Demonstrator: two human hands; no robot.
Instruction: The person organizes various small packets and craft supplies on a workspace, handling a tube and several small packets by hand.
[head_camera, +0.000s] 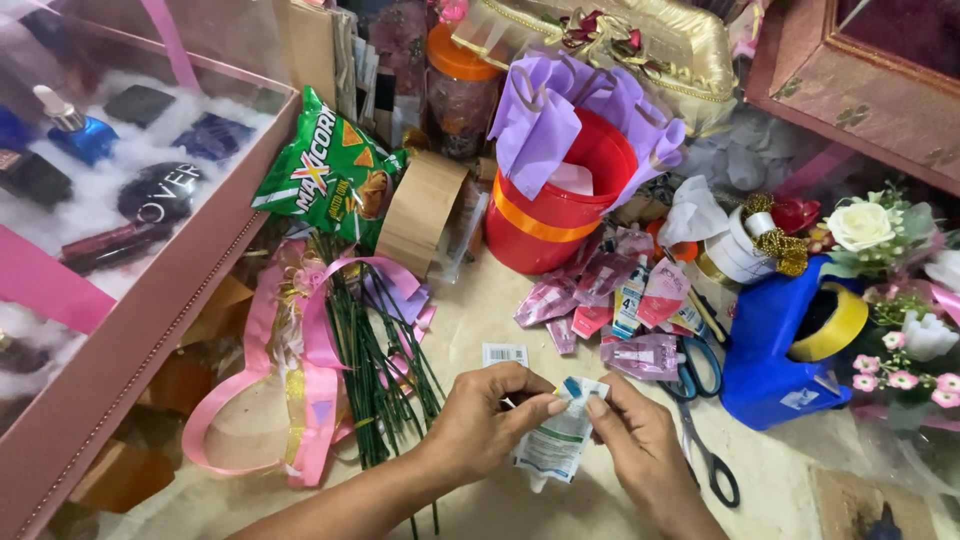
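**Two hands pinching one small sachet at its top edge**

Both hands hold a small white-and-green plastic sachet with a blue top corner (556, 440) just above the beige table surface (480, 310), near the front edge. The left hand (490, 420) has thumb and fingers closed on the upper left edge; the right hand (640, 445) pinches the upper right edge, fingertips nearly meeting. To my eye, opening it cleanly calls for gripping close to the seam on either side and pulling apart evenly, with the body hanging free. Beside the hands lie blue-handled scissors (700, 410), a heap of pink sachets (600, 295), green wire stems (375, 370), a pink ribbon loop (290, 400) and a red plastic bucket (560, 205).
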